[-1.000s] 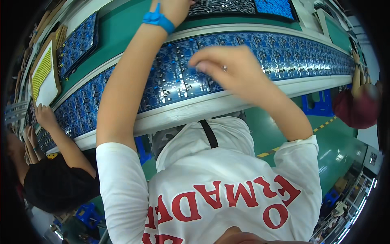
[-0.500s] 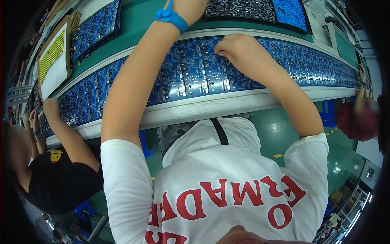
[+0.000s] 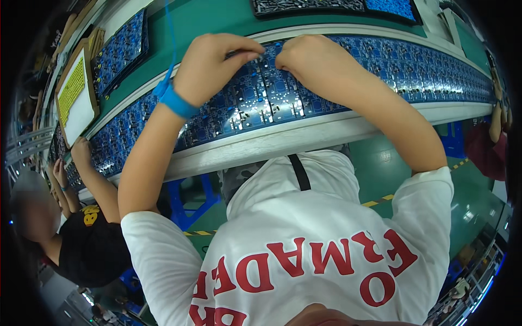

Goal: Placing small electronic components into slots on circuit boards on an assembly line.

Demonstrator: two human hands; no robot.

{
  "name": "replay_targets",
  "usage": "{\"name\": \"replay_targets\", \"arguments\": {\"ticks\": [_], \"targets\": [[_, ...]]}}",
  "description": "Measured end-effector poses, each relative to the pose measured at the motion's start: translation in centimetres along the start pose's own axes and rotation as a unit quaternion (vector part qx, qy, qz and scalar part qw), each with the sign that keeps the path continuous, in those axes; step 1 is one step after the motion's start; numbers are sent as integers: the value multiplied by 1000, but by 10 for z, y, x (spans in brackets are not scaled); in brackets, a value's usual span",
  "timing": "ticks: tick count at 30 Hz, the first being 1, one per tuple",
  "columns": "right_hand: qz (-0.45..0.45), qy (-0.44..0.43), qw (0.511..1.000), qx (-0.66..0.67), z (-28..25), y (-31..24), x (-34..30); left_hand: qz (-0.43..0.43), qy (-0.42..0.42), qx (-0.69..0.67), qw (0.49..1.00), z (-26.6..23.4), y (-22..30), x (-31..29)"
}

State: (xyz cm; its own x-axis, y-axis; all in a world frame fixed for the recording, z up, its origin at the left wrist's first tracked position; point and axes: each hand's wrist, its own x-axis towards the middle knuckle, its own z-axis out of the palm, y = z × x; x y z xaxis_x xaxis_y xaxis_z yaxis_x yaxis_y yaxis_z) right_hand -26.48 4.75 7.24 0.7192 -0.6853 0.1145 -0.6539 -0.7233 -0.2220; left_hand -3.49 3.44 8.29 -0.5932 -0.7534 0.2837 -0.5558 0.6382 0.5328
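Note:
A long row of blue circuit boards (image 3: 239,108), dotted with small parts, runs across in front of me. Over its far edge, my left hand (image 3: 209,65) holds thumb and forefinger pinched together; whatever lies between the tips is too small to make out. A blue wrist strap (image 3: 179,102) with a cord circles that wrist. Just to the right, my right hand (image 3: 315,57) is closed above the same boards. Its fingertips point down at the board surface, and the hand hides what they grip, if anything. A narrow gap separates the two hands.
Beyond the white rail (image 3: 272,140) and boards, a black tray (image 3: 326,12) holds dark and blue small components. Stacked blue boards (image 3: 122,51) and a white panel with yellow parts (image 3: 73,95) stand at left. A co-worker in black (image 3: 92,250) works at left; another is at far right.
My left hand has come back from near the component tray to the boards, beside my right hand. The right hand has stayed over nearly the same spot, and the view has shifted slightly.

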Motion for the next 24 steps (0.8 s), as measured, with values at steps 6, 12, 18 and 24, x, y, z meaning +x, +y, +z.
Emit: {"name": "replay_targets", "arguments": {"ticks": [6,12,18,24], "targets": [[45,-116,992,11,-50,9,9,-107,-23,-102,989,-4,2,-18],[284,180,939,75,-76,188,-30,-127,-46,-78,988,3,25,-19],[259,198,944,56,-36,219,-30,71,-16,175,982,27,35,-33],[275,262,921,85,-34,220,-31,64,-30,189,979,31,33,-29]]}}
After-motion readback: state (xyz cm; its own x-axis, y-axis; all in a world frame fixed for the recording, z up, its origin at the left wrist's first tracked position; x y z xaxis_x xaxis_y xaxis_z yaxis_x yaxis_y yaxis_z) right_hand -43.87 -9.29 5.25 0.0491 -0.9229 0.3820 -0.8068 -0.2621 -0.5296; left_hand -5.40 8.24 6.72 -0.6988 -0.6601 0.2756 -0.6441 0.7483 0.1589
